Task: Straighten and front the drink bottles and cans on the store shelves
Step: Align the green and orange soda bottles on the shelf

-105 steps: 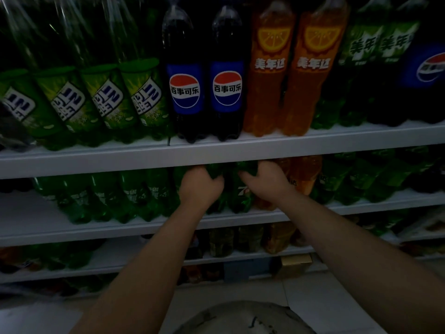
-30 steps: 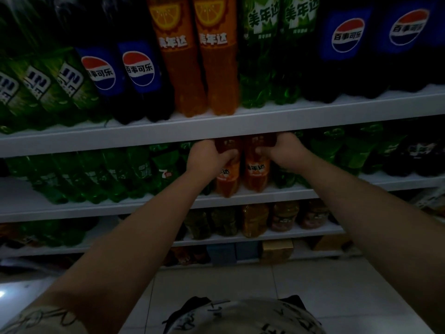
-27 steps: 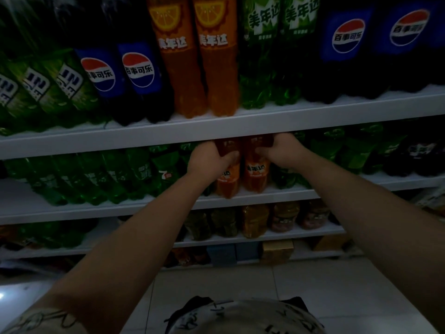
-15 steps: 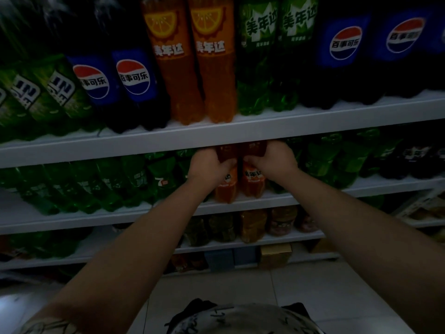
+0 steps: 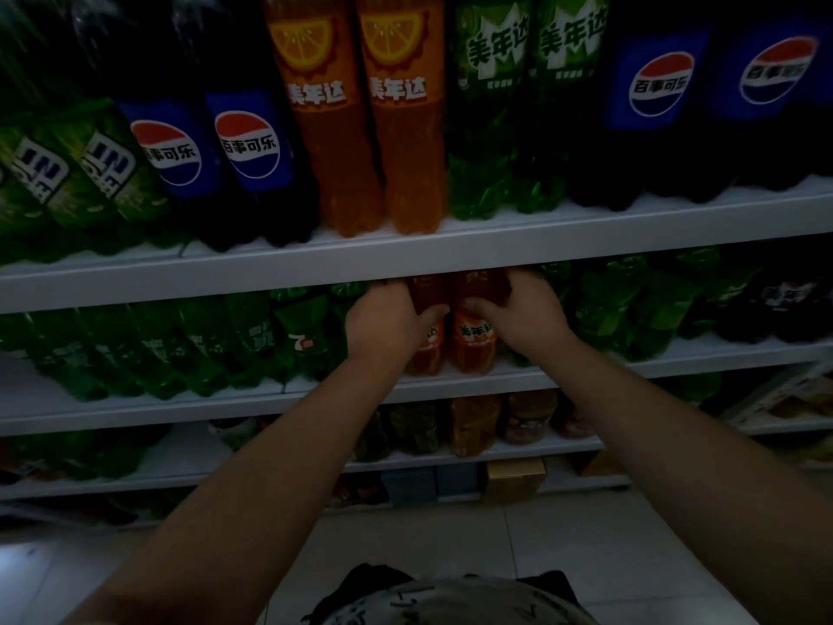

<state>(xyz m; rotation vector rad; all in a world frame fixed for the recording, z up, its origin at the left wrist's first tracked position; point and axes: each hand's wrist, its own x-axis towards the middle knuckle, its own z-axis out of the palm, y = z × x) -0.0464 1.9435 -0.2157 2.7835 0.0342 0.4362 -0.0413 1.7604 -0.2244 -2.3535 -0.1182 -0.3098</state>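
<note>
The upper shelf (image 5: 450,259) runs white right across the view, loaded with tall bottles: green ones at far left, then two cola bottles (image 5: 252,146) with blue labels, two big orange bottles (image 5: 336,142) dead centre, green again, and more cola at right. Under it is the middle shelf (image 5: 450,390), with small green bottles (image 5: 306,340) lined up either side of centre. Both bare forearms reach up into that gap. The left hand (image 5: 383,327) is wrapped round the left orange bottle (image 5: 428,354), thumb across its front and fingers curled behind. The right hand (image 5: 525,315) grips the right orange bottle (image 5: 473,340) high up, near its shoulder. Those two small bottles stand upright, side by side and touching, at the front edge of the middle shelf, right beneath the big orange pair. The right one's label faces out; the left one's is partly covered by the hand.
</note>
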